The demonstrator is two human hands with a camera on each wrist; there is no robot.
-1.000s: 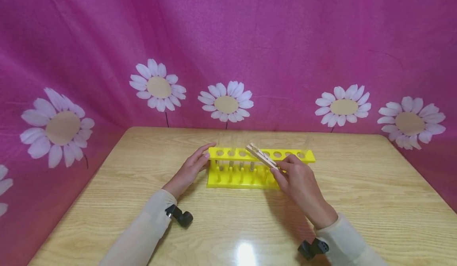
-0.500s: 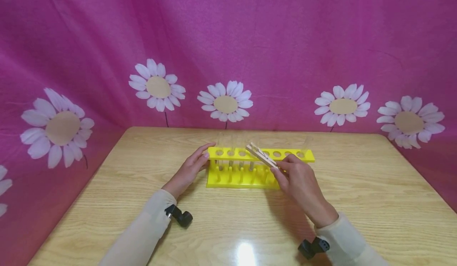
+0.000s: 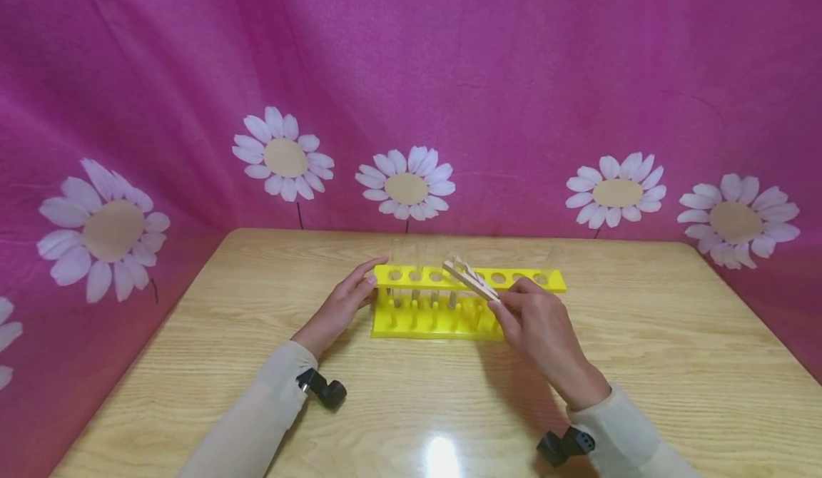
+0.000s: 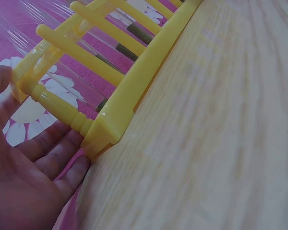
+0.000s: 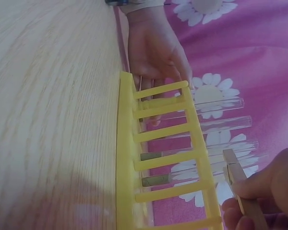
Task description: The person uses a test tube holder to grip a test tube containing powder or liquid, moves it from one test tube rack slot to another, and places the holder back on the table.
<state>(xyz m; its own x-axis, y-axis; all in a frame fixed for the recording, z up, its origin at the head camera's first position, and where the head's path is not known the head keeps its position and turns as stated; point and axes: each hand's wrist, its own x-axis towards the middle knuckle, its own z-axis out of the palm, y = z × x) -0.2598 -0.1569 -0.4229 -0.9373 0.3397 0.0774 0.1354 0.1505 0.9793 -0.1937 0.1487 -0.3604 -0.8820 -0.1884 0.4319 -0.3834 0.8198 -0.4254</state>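
A yellow test tube rack (image 3: 411, 333) stands on the table, with several clear test tubes (image 3: 397, 252) upright in its left holes. In the left wrist view, dark greenish matter (image 4: 139, 33) sits at the tubes' bottoms. My left hand (image 3: 340, 307) grips the rack's left end, thumb by the top rail and the other fingers along the end post (image 4: 57, 108). Between thumb and fingers, my right hand (image 3: 542, 328) pinches a wooden test tube holder (image 3: 474, 283). Its tip lies over the rail beside the fourth tube, close to that tube's upper part in the right wrist view.
One more test tube (image 3: 554, 258) stands at the rack's right end, past several vacant holes. Wood-grain table (image 3: 385, 407) surrounds the rack. Behind it hangs a magenta cloth (image 3: 501, 107) printed with white daisies.
The wooden holder's jaws have spread a little, and its tip has shifted very slightly. My left hand and the rack stay where they were.
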